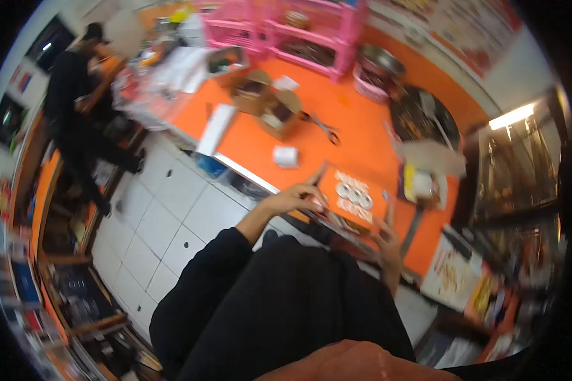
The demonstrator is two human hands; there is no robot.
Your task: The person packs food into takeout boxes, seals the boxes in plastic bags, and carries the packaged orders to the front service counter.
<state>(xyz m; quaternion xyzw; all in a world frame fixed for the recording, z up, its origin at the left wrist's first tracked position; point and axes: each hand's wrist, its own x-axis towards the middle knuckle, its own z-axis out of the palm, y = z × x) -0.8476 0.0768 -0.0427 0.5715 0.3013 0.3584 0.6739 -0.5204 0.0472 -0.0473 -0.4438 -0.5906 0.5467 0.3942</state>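
Note:
An orange food box [354, 198] with white lettering is at the front edge of the orange table, between my hands. My left hand [295, 198] is closed at the box's left side, fingers curled against its edge. My right hand [388, 242] grips the near right corner, thumb up along the side. Beyond the box lie a white roll [286, 157] and a pair of scissors [327, 129]. Two open cardboard boxes [279, 115] with dark food inside stand farther back.
A dark pan [419, 114] with a spatula sits at the right, near a yellow-and-white package [422, 184]. Pink racks [308, 38] stand at the back. A glass cabinet [515, 159] rises at the right. Another person [70, 95] in black stands at the far left.

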